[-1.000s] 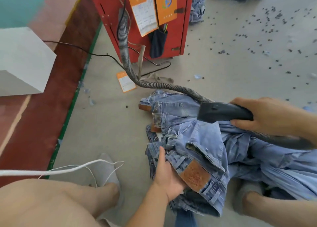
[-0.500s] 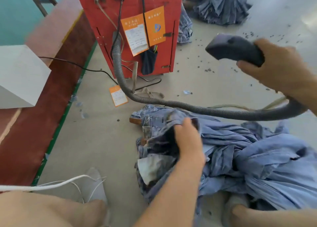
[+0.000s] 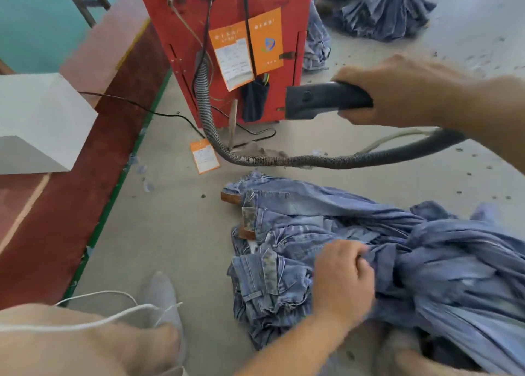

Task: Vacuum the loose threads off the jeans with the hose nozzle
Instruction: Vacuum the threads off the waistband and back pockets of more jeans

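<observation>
Denim first: left hand (image 3: 343,279) sits nearest, fingers curled into a fold of the jeans pile (image 3: 383,250), gripping the cloth about mid-heap. Pile lies on the concrete floor (image 3: 176,233), spreading from left of that hand across to well right of it. Fabric is soft, faded blue, heavily rumpled; waistbands w/ brown leather patches stick out beyond the left hand, on the far-left edge.

Right hand (image 3: 403,91) is raised, farther out and well above the pile, wrapped round the handle of the hose nozzle (image 3: 315,100). Nozzle is dark hard plastic, flat-mouthed, opening facing left, not touching denim. Ribbed grey hose (image 3: 272,161) sags from under the right hand, runs between both hands, then climbs to the red vacuum cabinet (image 3: 227,49) beyond.

Judgement: step in hand looks like pulling the next pair free. To do it well, prob. spread one layer flat w/ left hand, keep it taut, then bring the nozzle mouth down flush & sweep along seams, pockets. Loose folds could get sucked in, so hold tension near the mouth.
</observation>
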Available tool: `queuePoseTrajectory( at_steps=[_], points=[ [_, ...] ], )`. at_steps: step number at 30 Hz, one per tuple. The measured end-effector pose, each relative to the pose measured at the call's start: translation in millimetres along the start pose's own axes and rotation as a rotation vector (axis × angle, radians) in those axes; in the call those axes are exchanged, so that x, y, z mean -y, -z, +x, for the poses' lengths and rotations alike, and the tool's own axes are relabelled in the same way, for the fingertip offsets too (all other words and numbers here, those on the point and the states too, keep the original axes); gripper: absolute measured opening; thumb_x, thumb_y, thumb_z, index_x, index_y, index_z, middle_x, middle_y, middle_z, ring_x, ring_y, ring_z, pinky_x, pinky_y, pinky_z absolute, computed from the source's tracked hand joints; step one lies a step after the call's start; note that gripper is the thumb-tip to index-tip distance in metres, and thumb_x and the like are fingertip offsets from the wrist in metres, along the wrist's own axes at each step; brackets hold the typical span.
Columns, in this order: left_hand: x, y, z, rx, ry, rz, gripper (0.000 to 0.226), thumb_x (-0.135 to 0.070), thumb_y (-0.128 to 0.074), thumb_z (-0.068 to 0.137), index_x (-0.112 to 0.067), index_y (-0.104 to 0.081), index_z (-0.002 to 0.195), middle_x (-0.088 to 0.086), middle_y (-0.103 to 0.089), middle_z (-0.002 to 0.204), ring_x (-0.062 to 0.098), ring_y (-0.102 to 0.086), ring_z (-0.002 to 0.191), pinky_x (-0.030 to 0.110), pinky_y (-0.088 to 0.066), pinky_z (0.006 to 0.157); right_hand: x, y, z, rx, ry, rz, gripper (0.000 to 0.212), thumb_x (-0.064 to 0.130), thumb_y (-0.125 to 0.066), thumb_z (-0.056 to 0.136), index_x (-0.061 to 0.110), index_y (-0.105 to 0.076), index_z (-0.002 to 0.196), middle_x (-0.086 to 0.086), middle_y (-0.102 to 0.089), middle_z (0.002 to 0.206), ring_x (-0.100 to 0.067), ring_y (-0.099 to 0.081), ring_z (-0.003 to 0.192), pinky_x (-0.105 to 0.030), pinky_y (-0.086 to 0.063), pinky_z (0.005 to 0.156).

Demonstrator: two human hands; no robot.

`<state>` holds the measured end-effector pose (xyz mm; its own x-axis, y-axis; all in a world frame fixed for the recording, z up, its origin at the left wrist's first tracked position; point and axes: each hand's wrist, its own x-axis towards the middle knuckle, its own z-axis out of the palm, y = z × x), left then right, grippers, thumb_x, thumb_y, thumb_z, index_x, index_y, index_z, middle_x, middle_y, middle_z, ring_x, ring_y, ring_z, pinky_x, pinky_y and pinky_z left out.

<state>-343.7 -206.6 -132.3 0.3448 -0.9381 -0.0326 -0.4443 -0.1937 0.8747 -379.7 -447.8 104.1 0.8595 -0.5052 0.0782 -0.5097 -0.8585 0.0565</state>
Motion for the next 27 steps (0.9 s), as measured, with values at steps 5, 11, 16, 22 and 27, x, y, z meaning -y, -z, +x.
queuePoseTrajectory(
  at_steps=[5,11,16,22,27],
  points=[
    [127,87,24,-0.096,1.11,0.215,0.068,-0.048,-0.058,0.099,0.001,-0.037,0.142,0.024,-0.042,0.144,0.04,-0.046,0.131,0.047,-0.047,0.105,22,-52,-23,0.183,-0.063,0.298,0.029,0.052,-0.062,0.088,0.039,-0.056,0.113,0.018,-0.064,0.072,0.002,-0.058,0.058,-0.03,-0.054,0.059],
    [144,111,38,-0.113,1.152,-0.338,0.017,-0.021,-0.077,0.089,-0.009,-0.066,0.087,0.011,-0.066,0.088,0.024,-0.057,0.077,0.033,-0.046,0.075,52,-98,-85,0.338,-0.114,0.316,0.04,0.071,-0.049,0.089,0.055,-0.041,0.125,0.021,-0.062,0.077,0.003,-0.058,0.063,-0.026,-0.05,0.055],
    [79,155,63,0.028,0.91,-0.515,0.024,-0.005,-0.065,0.086,-0.019,-0.051,0.071,0.009,-0.055,0.068,0.023,-0.053,0.065,0.033,-0.043,0.062,54,-85,-115,0.292,-0.24,0.348,0.039,0.073,-0.048,0.086,0.059,-0.039,0.121,0.024,-0.06,0.07,0.002,-0.059,0.056,-0.017,-0.039,0.05],
    [-4,201,23,0.482,0.365,-0.764,0.026,-0.029,-0.078,0.092,-0.021,-0.072,0.116,0.012,-0.074,0.123,0.035,-0.07,0.115,0.046,-0.061,0.092,61,-63,-130,0.019,-0.504,0.574,0.027,0.062,-0.058,0.087,0.06,-0.038,0.103,0.015,-0.066,0.066,0.002,-0.064,0.055,-0.016,-0.037,0.04],
    [10,188,55,0.148,0.67,-0.63,0.013,-0.026,-0.068,0.099,-0.016,-0.068,0.108,0.011,-0.076,0.115,0.034,-0.072,0.108,0.058,-0.055,0.099,68,-58,-132,0.034,-0.533,0.585,0.022,0.061,-0.059,0.088,0.059,-0.042,0.102,0.015,-0.066,0.068,-0.002,-0.063,0.053,-0.017,-0.039,0.036]
  ],
)
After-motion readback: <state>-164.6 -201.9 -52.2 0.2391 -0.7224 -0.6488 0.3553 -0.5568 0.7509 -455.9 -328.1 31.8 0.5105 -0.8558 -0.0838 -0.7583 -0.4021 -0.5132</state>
